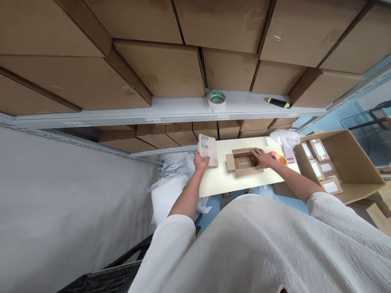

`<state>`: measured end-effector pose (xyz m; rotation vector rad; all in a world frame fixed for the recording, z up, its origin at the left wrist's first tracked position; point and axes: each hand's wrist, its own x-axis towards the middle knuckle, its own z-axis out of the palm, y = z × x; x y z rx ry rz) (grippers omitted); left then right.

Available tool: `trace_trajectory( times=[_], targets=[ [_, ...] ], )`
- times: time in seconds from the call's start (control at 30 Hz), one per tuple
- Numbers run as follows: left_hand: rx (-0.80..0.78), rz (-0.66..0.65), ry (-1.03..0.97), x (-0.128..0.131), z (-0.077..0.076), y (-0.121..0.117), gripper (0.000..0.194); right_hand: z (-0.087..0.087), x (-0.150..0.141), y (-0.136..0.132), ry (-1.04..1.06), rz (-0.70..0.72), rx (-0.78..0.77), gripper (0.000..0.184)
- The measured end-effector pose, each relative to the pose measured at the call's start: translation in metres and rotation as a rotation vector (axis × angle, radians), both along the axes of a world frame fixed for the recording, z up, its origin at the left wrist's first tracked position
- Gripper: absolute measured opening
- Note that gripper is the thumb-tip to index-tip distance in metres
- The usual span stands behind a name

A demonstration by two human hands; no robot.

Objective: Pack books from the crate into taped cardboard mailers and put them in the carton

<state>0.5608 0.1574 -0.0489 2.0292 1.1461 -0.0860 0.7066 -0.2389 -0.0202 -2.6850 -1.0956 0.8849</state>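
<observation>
My left hand [201, 161] is closed on a pale, flat package [212, 151] with a small coloured picture near its top, at the left end of the cream tabletop [214, 183]. An open small cardboard box [246, 172] lies in the middle of the table, its left flap folded outward. Across the right end of this box, my right hand [261, 158] grips the wall, fingers over the edge; part of that end is hidden beneath it. The inside of the box shows bare cardboard where visible. Just right of my right hand lies an orange tape dispenser [275, 155].
A large open carton [357, 167] at the right holds several small labelled boxes [319, 149]. White plastic wrap [285, 137] lies at the table's back right. The shelf above carries cartons, a tape roll [216, 100] and a utility knife [277, 103]. White packing bags [171, 191] lie left.
</observation>
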Motion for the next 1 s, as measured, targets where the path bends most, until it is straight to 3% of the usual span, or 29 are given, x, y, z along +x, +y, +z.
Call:
trace_trajectory(
  times=[0.07, 0.17, 0.27, 0.37, 0.5, 0.6, 0.77, 1.0],
  targets=[
    [0.002, 0.096, -0.069, -0.002, 0.024, 0.003, 0.059, -0.002, 0.000, -0.001, 0.000, 0.011, 0.017, 0.137],
    [0.069, 0.132, -0.322, -0.003, 0.064, 0.002, 0.057, -0.007, 0.000, -0.005, 0.001, 0.006, 0.041, 0.139],
    [0.118, -0.004, -0.490, -0.002, 0.097, -0.017, 0.055, -0.015, 0.000, -0.010, 0.004, -0.010, 0.083, 0.139],
    [0.114, -0.248, -0.470, 0.001, 0.111, -0.056, 0.047, -0.024, -0.003, -0.016, 0.008, -0.031, 0.177, 0.140],
    [0.095, -0.612, -0.302, 0.008, 0.100, -0.108, 0.030, -0.033, -0.012, -0.024, 0.019, -0.133, 0.302, 0.144],
    [0.106, -0.760, -0.226, 0.015, 0.086, -0.127, 0.027, -0.039, -0.021, -0.033, 0.045, -0.242, 0.358, 0.147],
    [0.121, -0.928, -0.119, 0.029, 0.074, -0.133, 0.035, -0.050, -0.026, -0.046, 0.085, -0.338, 0.389, 0.140],
    [0.110, -1.067, -0.045, 0.045, 0.052, -0.138, 0.040, -0.058, -0.023, -0.053, 0.067, -0.380, 0.386, 0.136]
  ],
)
